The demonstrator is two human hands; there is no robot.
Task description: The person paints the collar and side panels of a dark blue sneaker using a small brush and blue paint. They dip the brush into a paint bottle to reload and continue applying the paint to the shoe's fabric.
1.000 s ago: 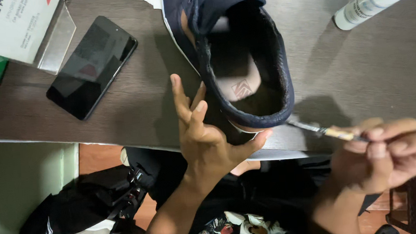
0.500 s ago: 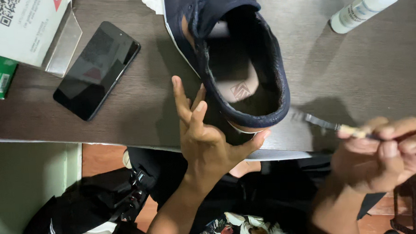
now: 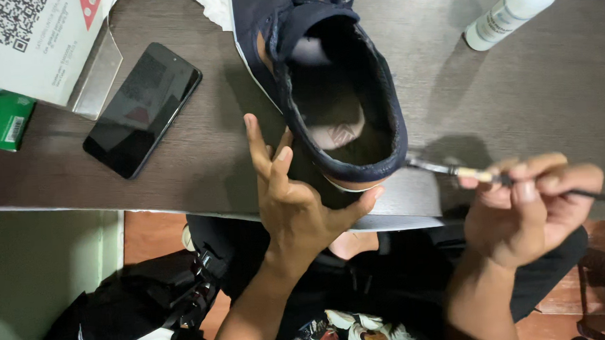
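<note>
A person's left hand (image 3: 297, 205) braces the heel of a navy sneaker (image 3: 326, 86) on a dark counter (image 3: 554, 101), thumb under the heel, fingers (image 3: 263, 151) spread open against its side. The right hand (image 3: 525, 206) pinches a thin brush (image 3: 447, 171), its tip at the heel's edge, just right of the left thumb. With the heel sitting near the counter's edge, a hard push could probably tip the shoe off; a slip could smear the lining. Up and to the right of the right hand's fingers lies a white bottle (image 3: 514, 3), contents unseen. A black phone (image 3: 142, 109) rests well left of the fingers.
</note>
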